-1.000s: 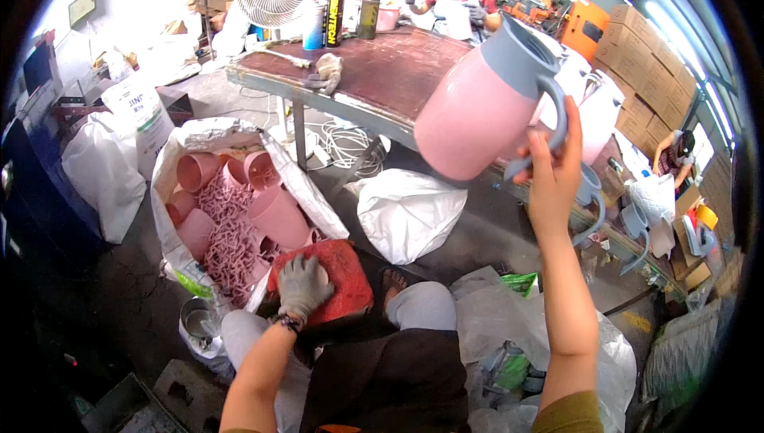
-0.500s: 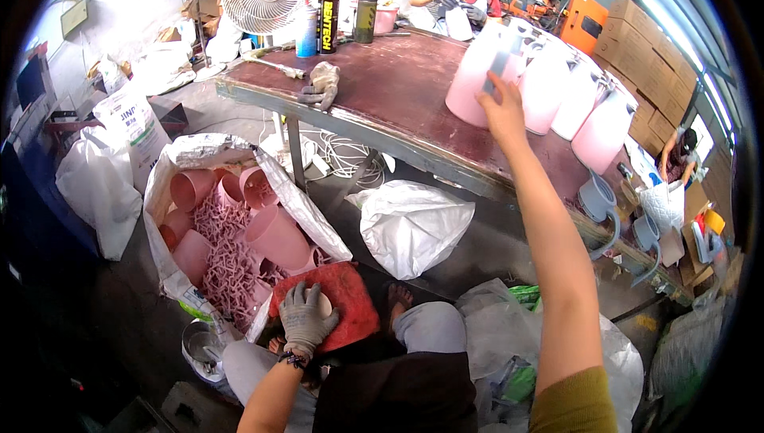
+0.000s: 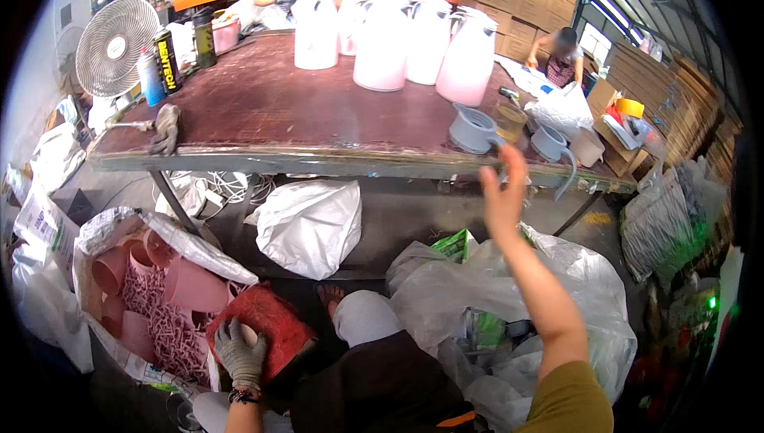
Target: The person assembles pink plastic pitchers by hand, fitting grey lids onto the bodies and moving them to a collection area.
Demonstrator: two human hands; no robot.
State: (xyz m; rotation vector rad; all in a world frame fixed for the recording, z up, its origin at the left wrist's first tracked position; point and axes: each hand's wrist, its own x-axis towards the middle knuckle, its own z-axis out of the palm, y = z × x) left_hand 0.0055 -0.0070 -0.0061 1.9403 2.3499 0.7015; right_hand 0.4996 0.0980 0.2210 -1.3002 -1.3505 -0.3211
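My left hand [image 3: 239,351], in a grey work glove, rests flat on a red block-like thing [image 3: 267,329] at my knee, fingers spread over its top rather than wrapped round it, so the grip there is open and pressing, I judge to steady the block. My bare right hand [image 3: 503,194] is raised toward the front edge of the tabletop [image 3: 263,115], fingers loosely spread and holding nothing; that grip is open, the palm just below the edge. Nearest to it on the tabletop are a grey cup-like part [image 3: 473,128] and a second grey part with a long handle [image 3: 551,145] just beside it, both set near the edge where a seated reach can get them. Farther back stand pale pink jugs [image 3: 466,57] in a row, upright and touching one another, likely grouped to keep the front strip for small parts. Beside my left knee a white sack [image 3: 95,230] lies open with pink plastic shells [image 3: 191,283] and pink scraps in it, close enough for the gloved hand. A white bag [image 3: 306,224] sits under the tabletop, and a fan [image 3: 111,44] and spray cans [image 3: 167,59] stand at its far left corner.
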